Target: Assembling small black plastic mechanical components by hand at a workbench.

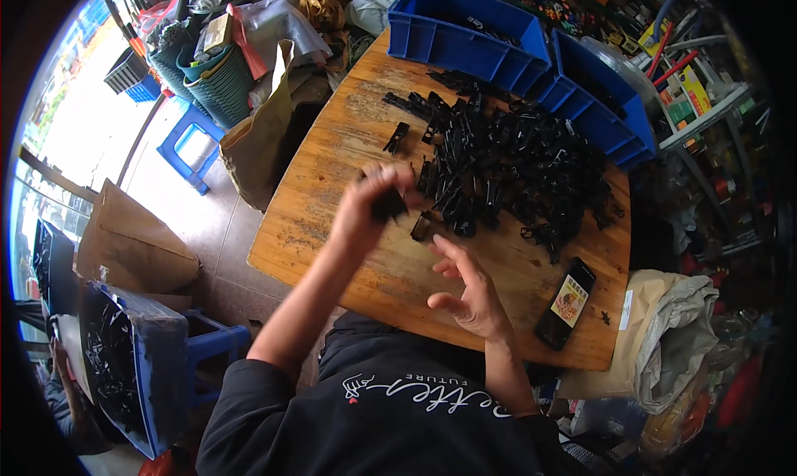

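Head view looks down on a round wooden surface (332, 227) with a big heap of black plastic clips (515, 169) spread over its far half. Left hand (369, 206) is raised above the near-left part of the wood, blurred, and its fingers (390, 177) are closed around one small black clip (388, 203), held just beside the near edge of the heap. Right hand (469, 289) hovers lower, close to the body, palm turned up and inward with the fingers (448, 256) spread and holding nothing; it sits near the heap's closest clips but does not touch them. A single clip (397, 137) lies apart from the heap on its left. A black phone (565, 303) with a lit screen lies flat on the near-right part of the wood, well apart from both hands. Two blue bins (465, 27) stand at the far edge, touching the heap's back. Beside the person's left, a blue crate (158, 376) holds more black pieces, and a brown paper bag (133, 243) sits on the floor.
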Available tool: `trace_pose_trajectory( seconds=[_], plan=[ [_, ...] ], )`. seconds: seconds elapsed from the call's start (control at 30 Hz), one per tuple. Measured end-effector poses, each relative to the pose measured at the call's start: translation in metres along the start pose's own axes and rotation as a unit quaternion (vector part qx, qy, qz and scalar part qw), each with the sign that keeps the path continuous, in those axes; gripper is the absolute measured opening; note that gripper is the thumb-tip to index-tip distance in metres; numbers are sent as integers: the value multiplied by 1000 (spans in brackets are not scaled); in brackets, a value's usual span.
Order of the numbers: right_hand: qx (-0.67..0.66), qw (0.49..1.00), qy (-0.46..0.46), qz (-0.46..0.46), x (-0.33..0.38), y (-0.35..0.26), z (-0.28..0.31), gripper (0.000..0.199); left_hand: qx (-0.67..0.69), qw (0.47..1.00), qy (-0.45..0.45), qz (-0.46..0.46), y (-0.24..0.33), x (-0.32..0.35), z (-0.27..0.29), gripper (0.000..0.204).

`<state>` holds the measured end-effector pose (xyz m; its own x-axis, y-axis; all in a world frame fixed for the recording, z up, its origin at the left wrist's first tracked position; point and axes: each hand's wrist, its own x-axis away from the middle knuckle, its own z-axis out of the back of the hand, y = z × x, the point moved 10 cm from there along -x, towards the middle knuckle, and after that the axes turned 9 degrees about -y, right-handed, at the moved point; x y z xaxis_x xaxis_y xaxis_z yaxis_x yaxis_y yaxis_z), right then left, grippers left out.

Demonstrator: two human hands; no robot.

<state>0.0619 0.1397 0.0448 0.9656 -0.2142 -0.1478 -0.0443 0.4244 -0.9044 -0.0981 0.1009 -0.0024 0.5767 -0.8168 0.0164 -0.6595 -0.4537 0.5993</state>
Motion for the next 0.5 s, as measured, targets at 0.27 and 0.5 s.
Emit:
trace_pose_trajectory(
  seconds=[0.27,0.5],
  plan=[
    [238,969,61,12,10,-8,24,21,-824,557,-6,-106,59,-128,9,37],
    [525,814,199,-151,21,20,123,24,-834,548,-42,-57,51,-105,16,29]
  ],
)
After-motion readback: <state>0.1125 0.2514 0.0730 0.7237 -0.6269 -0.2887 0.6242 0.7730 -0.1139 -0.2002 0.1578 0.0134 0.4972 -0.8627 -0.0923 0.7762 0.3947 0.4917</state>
